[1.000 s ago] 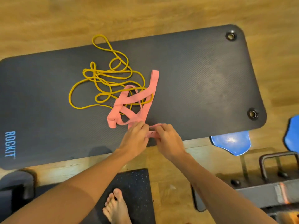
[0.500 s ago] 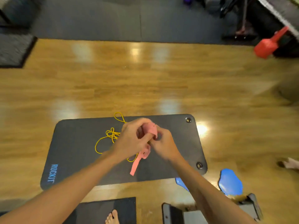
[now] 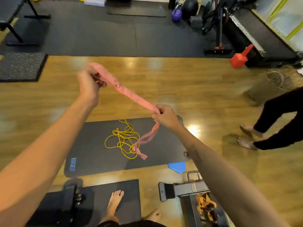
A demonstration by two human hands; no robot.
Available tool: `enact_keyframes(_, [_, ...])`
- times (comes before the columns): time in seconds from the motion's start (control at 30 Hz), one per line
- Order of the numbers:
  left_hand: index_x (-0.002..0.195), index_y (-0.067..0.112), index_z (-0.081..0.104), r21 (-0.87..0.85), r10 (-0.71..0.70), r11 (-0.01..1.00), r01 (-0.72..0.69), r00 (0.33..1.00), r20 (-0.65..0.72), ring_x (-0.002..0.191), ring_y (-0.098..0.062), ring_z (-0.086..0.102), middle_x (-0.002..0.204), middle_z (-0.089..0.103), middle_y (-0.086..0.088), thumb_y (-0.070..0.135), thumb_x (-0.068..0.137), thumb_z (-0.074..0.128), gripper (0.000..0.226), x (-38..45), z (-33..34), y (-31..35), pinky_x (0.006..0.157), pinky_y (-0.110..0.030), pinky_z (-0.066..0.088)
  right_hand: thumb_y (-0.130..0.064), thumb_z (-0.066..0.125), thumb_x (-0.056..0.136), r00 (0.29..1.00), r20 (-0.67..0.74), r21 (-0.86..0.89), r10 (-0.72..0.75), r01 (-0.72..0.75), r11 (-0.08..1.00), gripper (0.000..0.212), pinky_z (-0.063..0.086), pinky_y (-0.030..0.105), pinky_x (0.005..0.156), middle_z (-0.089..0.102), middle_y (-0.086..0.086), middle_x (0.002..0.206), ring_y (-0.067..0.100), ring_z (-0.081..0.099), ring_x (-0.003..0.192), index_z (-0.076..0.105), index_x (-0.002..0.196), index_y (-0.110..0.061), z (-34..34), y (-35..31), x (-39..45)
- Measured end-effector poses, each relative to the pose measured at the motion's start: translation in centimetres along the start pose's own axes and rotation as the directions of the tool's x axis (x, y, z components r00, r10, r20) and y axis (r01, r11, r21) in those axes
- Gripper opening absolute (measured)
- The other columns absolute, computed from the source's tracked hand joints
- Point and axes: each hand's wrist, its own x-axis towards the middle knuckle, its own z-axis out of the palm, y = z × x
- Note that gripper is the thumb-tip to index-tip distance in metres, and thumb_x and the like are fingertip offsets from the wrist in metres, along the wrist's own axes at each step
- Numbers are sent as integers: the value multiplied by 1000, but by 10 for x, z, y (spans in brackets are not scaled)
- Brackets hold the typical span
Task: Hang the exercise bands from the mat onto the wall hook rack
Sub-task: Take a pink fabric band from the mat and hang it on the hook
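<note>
A pink exercise band (image 3: 129,94) stretches in the air between my two hands. My left hand (image 3: 89,82) grips its upper end, raised at the left. My right hand (image 3: 164,116) pinches it lower at the right, and the loose tail hangs down to the dark mat (image 3: 91,148). A thin yellow band (image 3: 123,138) lies tangled on the middle of the mat. The wall hook rack is not in view.
Another person's legs (image 3: 275,128) stand on the wooden floor at the right. A blue disc (image 3: 177,167) and a metal bench frame (image 3: 188,190) sit near the mat's front right corner. My bare feet (image 3: 114,203) rest by a second dark mat (image 3: 124,194). Gym gear lines the far wall.
I have stood up, so the mat looks farther away. My hands, first together at the mat on the pink band, have lifted it and moved apart, pulling it into a line.
</note>
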Motion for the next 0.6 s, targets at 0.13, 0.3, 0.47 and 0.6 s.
enact_keyframes(0.13, [70, 17, 44, 103, -302, 933, 345, 905, -299, 54, -15, 59, 54, 58, 0, 7, 89, 28, 27, 36, -68, -9, 53, -26, 37, -18, 60, 63, 996, 29, -129, -82, 85, 988, 12, 25, 30, 50, 39, 0, 60, 10, 34, 55, 52, 63, -9, -2, -24, -3])
enact_keyframes(0.3, [119, 21, 40, 534, -3, 829, -166, 953, 301, 96, -6, 54, 101, 55, 8, -6, 67, 57, 61, 22, -66, -24, 83, -15, 40, -6, 68, 68, 992, 70, -199, -107, 119, 973, 20, 27, 31, 52, 41, -4, 58, 8, 35, 54, 51, 62, -13, 27, -62, 4])
enact_keyframes(0.47, [149, 21, 14, 516, -374, 694, -503, 360, 855, 109, -17, 53, 123, 54, -13, 10, 85, 63, 81, -15, -5, -30, 91, -24, 37, -5, 73, 77, 993, 71, -356, -94, 113, 928, 23, 29, 18, 50, 46, -7, 59, 3, 41, 53, 58, 64, -16, 34, -91, -9])
enact_keyframes(0.6, [143, 10, 30, 391, -384, 583, -713, 182, 905, 107, -12, 45, 117, 49, -2, -4, 93, 47, 55, -28, 28, -28, 79, -17, 33, -13, 68, 75, 998, -60, -392, -10, -14, 920, 18, 29, 18, 47, 49, 2, 64, 15, 44, 65, 53, 64, -14, 15, -80, -40])
